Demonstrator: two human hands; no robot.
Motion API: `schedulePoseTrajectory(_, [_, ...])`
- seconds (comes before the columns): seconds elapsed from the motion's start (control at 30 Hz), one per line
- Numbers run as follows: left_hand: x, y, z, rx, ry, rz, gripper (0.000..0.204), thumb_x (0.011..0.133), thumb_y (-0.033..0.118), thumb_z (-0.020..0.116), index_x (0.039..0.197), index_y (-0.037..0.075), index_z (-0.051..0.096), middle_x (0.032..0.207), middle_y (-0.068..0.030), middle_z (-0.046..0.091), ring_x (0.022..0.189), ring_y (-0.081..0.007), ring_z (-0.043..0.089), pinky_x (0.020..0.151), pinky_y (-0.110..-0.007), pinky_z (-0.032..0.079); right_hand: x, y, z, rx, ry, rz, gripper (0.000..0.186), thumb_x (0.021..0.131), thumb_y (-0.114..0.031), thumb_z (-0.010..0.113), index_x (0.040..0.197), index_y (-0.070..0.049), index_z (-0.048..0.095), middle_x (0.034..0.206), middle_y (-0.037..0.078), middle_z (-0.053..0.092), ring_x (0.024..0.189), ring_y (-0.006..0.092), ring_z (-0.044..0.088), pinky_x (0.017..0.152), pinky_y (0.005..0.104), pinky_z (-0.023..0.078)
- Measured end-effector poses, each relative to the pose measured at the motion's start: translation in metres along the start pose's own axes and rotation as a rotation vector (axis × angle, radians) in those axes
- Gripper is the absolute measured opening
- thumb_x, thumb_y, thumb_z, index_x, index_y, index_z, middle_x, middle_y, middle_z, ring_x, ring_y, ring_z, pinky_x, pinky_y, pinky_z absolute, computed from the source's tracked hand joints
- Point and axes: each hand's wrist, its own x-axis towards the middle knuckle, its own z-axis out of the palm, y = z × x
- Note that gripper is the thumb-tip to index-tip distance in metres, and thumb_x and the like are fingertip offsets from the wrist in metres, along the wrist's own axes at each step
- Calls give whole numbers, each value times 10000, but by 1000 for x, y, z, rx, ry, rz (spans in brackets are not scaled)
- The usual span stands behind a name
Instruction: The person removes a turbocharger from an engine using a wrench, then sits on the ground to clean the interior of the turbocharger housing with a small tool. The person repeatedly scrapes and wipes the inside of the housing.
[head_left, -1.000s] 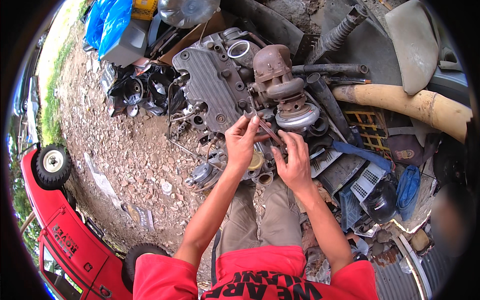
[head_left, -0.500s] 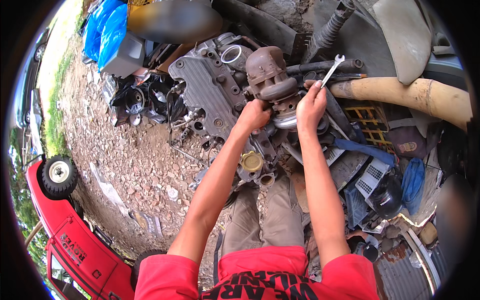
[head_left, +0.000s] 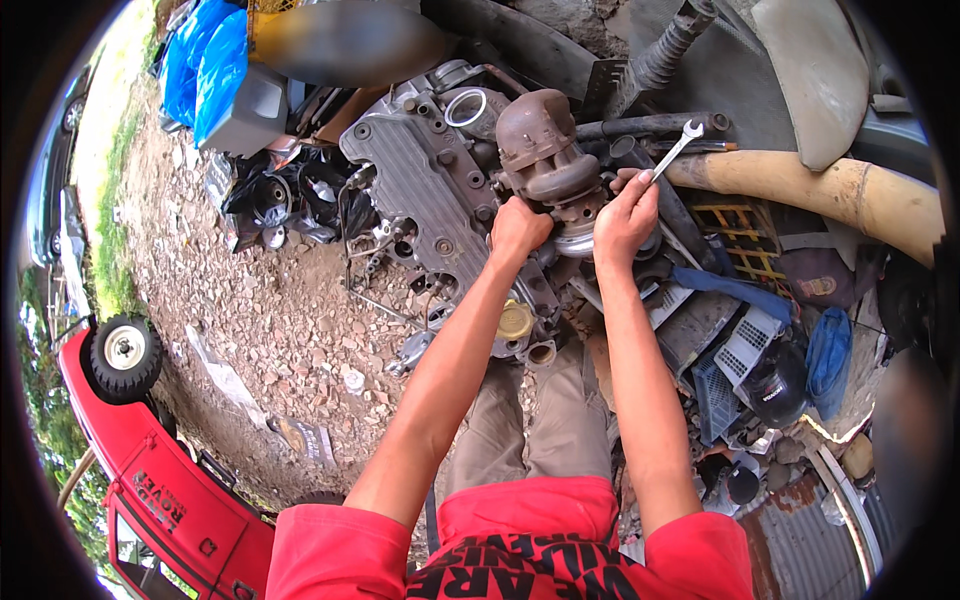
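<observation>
A rust-brown turbocharger (head_left: 540, 150) sits against the side of a grey engine (head_left: 410, 170). My left hand (head_left: 520, 228) is closed, its fingers curled in at the turbocharger's lower left; what they grip there is hidden. On the other side, my right hand (head_left: 625, 225) pinches a combination wrench (head_left: 677, 150) between thumb and fingers. The wrench's open end points up and right, away from the turbocharger. That hand rests beside the turbocharger's silver lower housing (head_left: 574, 245). Nearer me, a yellowish oil cap (head_left: 515, 320) is on the engine, partly behind my left forearm.
A thick bamboo pole (head_left: 800, 185) extends to the right, below a dark pipe (head_left: 640, 125). Yellow crate (head_left: 740, 235), grey plastic panel (head_left: 745, 345) and blue cloth (head_left: 828, 360) crowd the right. Gravel (head_left: 290, 320) covers the left ground, with a red vehicle (head_left: 160, 470) beyond.
The wrench in my right hand has tipped further right, its open end swinging slightly down. My left hand stays at the turbocharger, shifted slightly. The whole view has moved a little.
</observation>
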Motion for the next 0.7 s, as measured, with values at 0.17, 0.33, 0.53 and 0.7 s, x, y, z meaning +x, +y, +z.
schedulePoseTrajectory(0.17, [12, -27, 6, -51, 43, 223, 334, 706, 138, 595, 918, -104, 688, 896, -311, 673, 927, -419, 678, 836, -463, 528, -1, -9, 2, 6, -35, -5, 414, 1072, -294, 365, 933, 23, 592, 760, 125, 619, 708, 276, 612, 670, 394, 460])
schedulePoseTrajectory(0.33, [6, -16, 2, -52, 8, 133, 346, 707, 133, 598, 937, -113, 680, 953, -332, 662, 990, -445, 656, 885, -470, 518, -3, -7, 4, 55, -16, 14, 432, 1072, -306, 371, 910, 18, 606, 741, 79, 587, 698, 200, 563, 669, 349, 449])
schedulePoseTrajectory(0.53, [-3, -11, -6, -69, -17, 167, 358, 713, 146, 606, 971, -90, 683, 977, -320, 666, 1007, -432, 654, 896, -463, 513, -2, -7, 3, 15, -7, 9, 431, 1071, -308, 372, 906, 13, 608, 733, 73, 585, 689, 199, 564, 667, 348, 452])
schedulePoseTrajectory(0.7, [-4, -11, 1, -62, 27, 173, 364, 713, 148, 605, 996, -64, 691, 995, -318, 666, 1015, -425, 653, 905, -458, 513, -1, -4, 3, 1, -18, -8, 407, 1067, -289, 373, 922, 17, 597, 741, 118, 618, 679, 277, 612, 644, 399, 464])
